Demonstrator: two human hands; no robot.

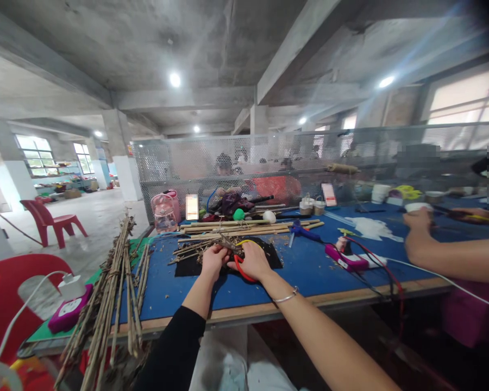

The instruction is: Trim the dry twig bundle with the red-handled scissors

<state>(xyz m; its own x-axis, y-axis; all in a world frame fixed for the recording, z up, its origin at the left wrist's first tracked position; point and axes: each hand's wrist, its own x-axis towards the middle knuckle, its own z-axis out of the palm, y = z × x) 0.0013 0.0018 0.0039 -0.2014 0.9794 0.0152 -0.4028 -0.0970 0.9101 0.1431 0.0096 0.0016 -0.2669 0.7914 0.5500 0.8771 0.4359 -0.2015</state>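
My right hand (253,262) is wrapped around a pair of scissors (240,267) with red and yellow handles. The blades point left, towards my left hand (214,257), whose fingers are pinched together close to them. What the left fingers grip is too small to make out. Below both hands lies a black mat (271,254) on the blue tabletop (163,296). Thin cut sticks (189,250) and brown scraps are heaped on the mat, partly hidden by the hands.
Long bamboo-like sticks (179,231) lie behind the mat. A bundle of dry stalks (114,277) leans over the left table edge. A blue glue gun (305,232) and a purple power strip (346,259) with cables sit right. A co-worker's hand (419,220) holds a white object there.
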